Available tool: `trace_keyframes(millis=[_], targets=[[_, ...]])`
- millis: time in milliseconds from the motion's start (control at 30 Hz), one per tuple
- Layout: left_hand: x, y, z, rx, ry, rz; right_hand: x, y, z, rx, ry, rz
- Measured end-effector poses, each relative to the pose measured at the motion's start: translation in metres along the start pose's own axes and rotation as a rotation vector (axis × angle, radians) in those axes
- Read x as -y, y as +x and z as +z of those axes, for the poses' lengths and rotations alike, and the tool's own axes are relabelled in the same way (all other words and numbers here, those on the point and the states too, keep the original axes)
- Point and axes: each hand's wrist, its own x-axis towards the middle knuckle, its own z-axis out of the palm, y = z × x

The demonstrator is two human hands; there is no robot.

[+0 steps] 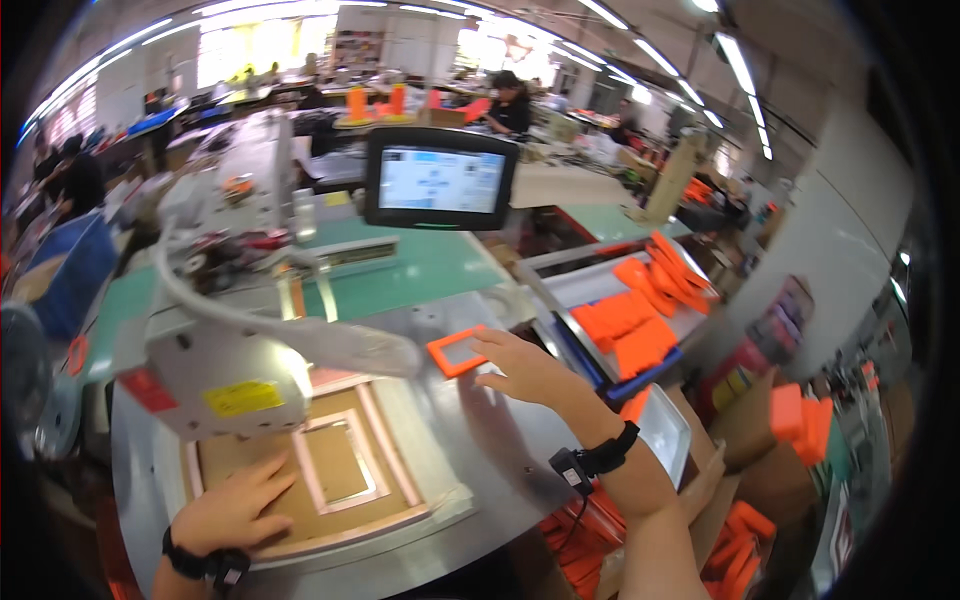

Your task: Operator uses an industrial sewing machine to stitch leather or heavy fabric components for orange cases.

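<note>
My left hand (230, 508) lies with fingers spread on a brown template board (400, 480) edged with pinkish strips. Set in the board is a smaller rectangular frame (312, 470) with a metallic inner edge. Over the board's far left side hangs the pale machine head (215, 370) of a sewing machine, hiding part of it. Out to the right, my right hand (530, 372) reaches over the grey metal tabletop, fingers stretched and thumb apart. Its fingertips meet the right end of a flat orange rectangular frame (437, 352). Whether they press or pinch it is hard to see.
A monitor (440, 180) stands beyond the machine. On the right, a tray (560, 290) holds several orange pieces (630, 325); boxes with more orange parts (740, 550) sit lower down. At left is a blue bin (70, 265). Another person (508, 110) sits farther back.
</note>
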Motion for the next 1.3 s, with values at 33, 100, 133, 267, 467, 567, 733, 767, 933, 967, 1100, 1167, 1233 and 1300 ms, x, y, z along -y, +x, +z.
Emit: trace_keyframes(millis=[33, 100, 133, 267, 467, 567, 733, 767, 933, 967, 1100, 1167, 1233, 1300], targets=[[-0.002, -0.003, 0.002, -0.009, 0.021, -0.019, 0.001, -0.007, -0.01, -0.035, 0.016, 0.026], [-0.005, -0.001, 0.004, -0.018, 0.069, -0.001, 0.0, -0.029, -0.046, 0.01, -0.013, 0.143], [-0.008, 0.0, 0.005, -0.006, 0.103, -0.013, -0.006, -0.035, -0.056, 0.038, -0.017, 0.184], [-0.021, 0.008, 0.007, -0.04, 0.147, -0.037, -0.031, -0.045, -0.072, 0.064, -0.091, 0.252], [-0.041, 0.018, -0.002, -0.001, 0.124, -0.131, -0.045, 0.025, -0.004, 0.073, -0.103, -0.026], [-0.034, 0.011, 0.002, -0.014, 0.094, -0.123, -0.034, 0.05, 0.009, 0.214, -0.134, -0.044], [-0.024, -0.002, 0.008, -0.026, -0.034, -0.162, -0.033, 0.058, 0.018, 0.245, -0.167, -0.095], [-0.022, -0.002, 0.009, -0.026, -0.036, -0.153, -0.035, 0.055, 0.018, 0.211, -0.165, -0.075], [-0.017, -0.005, 0.013, -0.038, -0.029, -0.123, -0.054, 0.045, 0.017, -0.293, -0.193, 0.04], [-0.016, -0.006, 0.016, -0.04, -0.03, -0.118, -0.06, 0.041, 0.011, -0.381, -0.015, 0.115], [-0.008, -0.008, 0.024, -0.07, 0.062, -0.063, -0.043, 0.029, -0.015, -0.564, 0.935, 0.485], [-0.006, -0.011, 0.024, -0.069, 0.156, -0.047, -0.021, 0.022, -0.022, -0.518, 1.279, 0.59], [0.0, -0.014, 0.025, -0.119, 0.132, -0.087, -0.002, 0.015, -0.022, -0.434, 1.375, 0.592], [0.004, -0.015, 0.019, -0.126, 0.104, -0.112, 0.017, 0.004, -0.026, -0.278, 1.335, 0.523]])
